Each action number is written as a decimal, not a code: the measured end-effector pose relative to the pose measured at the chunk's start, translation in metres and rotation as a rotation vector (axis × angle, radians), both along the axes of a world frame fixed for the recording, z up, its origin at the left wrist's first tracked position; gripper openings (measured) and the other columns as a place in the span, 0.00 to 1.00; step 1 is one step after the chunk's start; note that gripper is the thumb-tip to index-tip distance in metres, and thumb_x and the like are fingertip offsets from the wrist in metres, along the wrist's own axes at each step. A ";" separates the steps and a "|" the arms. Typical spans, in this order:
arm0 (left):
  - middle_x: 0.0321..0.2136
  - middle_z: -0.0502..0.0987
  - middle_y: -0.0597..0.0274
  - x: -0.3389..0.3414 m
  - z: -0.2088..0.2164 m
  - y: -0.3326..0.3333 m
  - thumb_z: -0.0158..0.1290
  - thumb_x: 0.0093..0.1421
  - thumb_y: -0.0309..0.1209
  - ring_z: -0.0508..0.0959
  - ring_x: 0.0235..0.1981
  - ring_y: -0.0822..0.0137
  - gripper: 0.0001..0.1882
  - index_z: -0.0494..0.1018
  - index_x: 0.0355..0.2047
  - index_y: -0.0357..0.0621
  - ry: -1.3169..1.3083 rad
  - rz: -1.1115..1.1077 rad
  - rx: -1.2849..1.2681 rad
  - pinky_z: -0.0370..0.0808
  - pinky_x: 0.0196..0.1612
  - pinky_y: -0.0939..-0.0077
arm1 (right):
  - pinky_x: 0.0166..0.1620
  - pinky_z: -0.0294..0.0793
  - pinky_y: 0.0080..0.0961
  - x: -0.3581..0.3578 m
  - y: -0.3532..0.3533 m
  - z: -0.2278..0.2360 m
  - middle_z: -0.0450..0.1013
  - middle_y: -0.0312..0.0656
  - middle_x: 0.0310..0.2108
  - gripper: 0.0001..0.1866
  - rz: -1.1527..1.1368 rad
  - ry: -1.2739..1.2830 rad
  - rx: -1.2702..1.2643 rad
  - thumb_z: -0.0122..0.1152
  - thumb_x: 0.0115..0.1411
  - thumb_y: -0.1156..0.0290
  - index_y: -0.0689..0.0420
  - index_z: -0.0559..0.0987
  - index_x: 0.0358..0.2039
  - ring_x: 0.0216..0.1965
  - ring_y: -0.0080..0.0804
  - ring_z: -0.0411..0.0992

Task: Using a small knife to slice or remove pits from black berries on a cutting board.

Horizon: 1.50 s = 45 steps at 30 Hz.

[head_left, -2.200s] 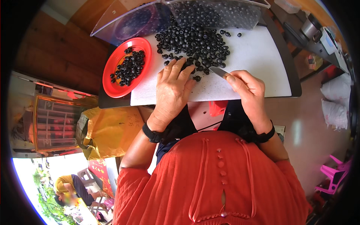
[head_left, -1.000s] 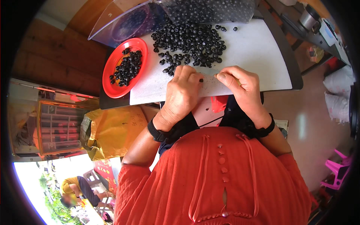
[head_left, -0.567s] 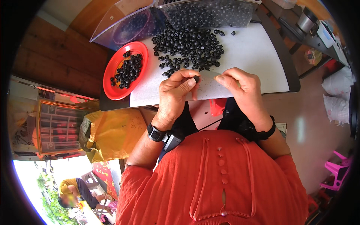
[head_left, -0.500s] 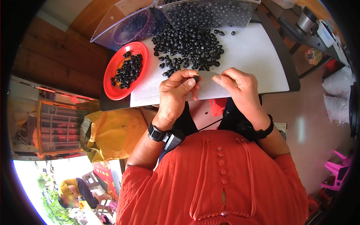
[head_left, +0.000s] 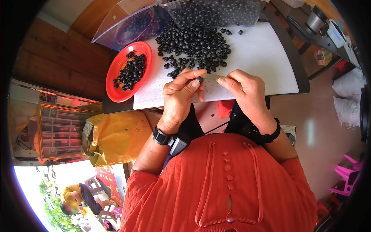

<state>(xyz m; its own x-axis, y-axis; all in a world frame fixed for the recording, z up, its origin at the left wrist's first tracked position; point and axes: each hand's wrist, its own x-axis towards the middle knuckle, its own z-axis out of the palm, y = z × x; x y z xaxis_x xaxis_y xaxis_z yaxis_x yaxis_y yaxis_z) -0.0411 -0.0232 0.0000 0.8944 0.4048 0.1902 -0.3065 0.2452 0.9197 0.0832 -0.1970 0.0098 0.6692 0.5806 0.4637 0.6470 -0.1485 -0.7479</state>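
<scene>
Between the thumb and fingers of my left hand [head_left: 177, 92] is a small round black knob-like part [head_left: 199, 79]. My right hand [head_left: 249, 91] pinches a thin, flat, blade-like tool [head_left: 211, 77], whose far end reaches to the black part. Both hands are over the front edge of a white board [head_left: 266, 62]. Just beyond them spreads a pile of similar black parts [head_left: 193, 44]. To the left, a red plastic plate [head_left: 111, 77] holds more of these parts.
Two clear plastic bins [head_left: 247, 15] stand behind the pile, with black parts inside. A yellow sack [head_left: 119, 135] is at the lower left of the table. A metal cup [head_left: 316, 20] stands at the far right. Another person [head_left: 73, 195] sits in the distance at lower left.
My left hand has shifted very slightly to the left, with the black part still in its fingers. The tool in my right hand shows more plainly beside the part.
</scene>
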 end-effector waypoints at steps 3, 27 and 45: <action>0.41 0.73 0.61 0.001 0.000 0.000 0.50 0.71 0.16 0.78 0.38 0.69 0.15 0.80 0.54 0.31 -0.012 -0.007 0.019 0.81 0.36 0.74 | 0.23 0.65 0.35 -0.001 0.000 0.000 0.72 0.41 0.17 0.19 -0.005 -0.030 0.004 0.69 0.65 0.59 0.58 0.78 0.24 0.15 0.38 0.69; 0.44 0.76 0.59 0.002 0.003 -0.005 0.50 0.70 0.15 0.78 0.36 0.69 0.14 0.81 0.51 0.32 0.011 0.035 0.035 0.81 0.35 0.75 | 0.24 0.65 0.35 -0.002 0.003 -0.006 0.69 0.40 0.18 0.16 0.008 0.008 0.103 0.72 0.62 0.65 0.58 0.76 0.23 0.17 0.37 0.67; 0.43 0.75 0.59 -0.007 0.004 -0.003 0.50 0.68 0.13 0.79 0.32 0.70 0.14 0.81 0.49 0.33 0.033 0.050 0.128 0.81 0.33 0.78 | 0.29 0.69 0.25 -0.008 0.001 -0.005 0.76 0.40 0.24 0.08 0.119 0.033 0.061 0.69 0.66 0.73 0.64 0.81 0.32 0.24 0.26 0.70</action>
<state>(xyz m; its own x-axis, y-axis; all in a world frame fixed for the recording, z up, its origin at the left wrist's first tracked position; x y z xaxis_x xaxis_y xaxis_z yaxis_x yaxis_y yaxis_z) -0.0484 -0.0257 0.0043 0.8804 0.4234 0.2137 -0.2842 0.1104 0.9524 0.0748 -0.1956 0.0052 0.6127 0.6285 0.4793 0.6321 -0.0257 -0.7744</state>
